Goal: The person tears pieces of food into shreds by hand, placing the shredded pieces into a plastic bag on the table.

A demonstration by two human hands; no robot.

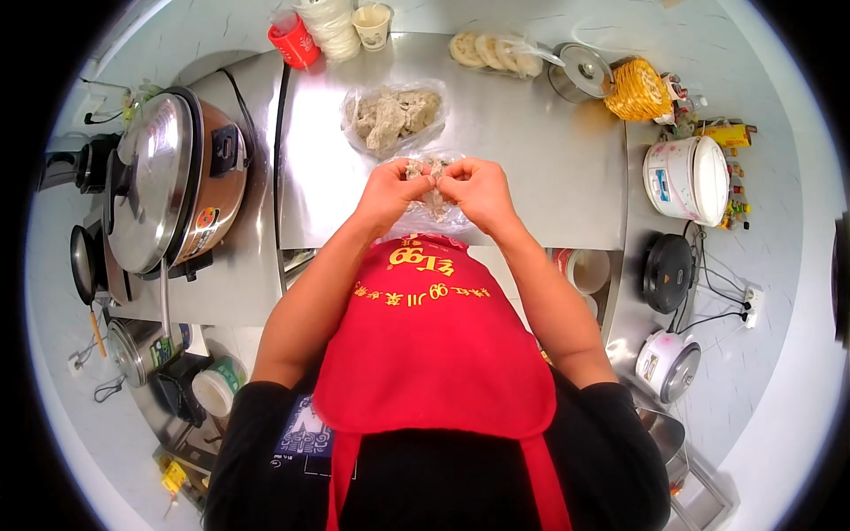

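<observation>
My left hand [388,196] and my right hand [481,191] meet over the near middle of the steel table [531,168]. Thumbs and fingers of both are pinched on a piece of grey-brown, ragged food [434,203], whose exact kind I cannot make out. Under and around the hands lies a clear plastic bag [418,221] with more of the same stuff in it. Just beyond, an open clear bag [351,124] holds a larger heap of grey-brown lumps [394,117].
Cups [371,26] and a red container [294,42] line the far left edge. Bagged flat rounds [496,53], a lidded metal pot [583,71] and a yellow woven item [637,88] stand far right. A large electric cooker [173,181] is left; a white rice cooker [686,180] is right.
</observation>
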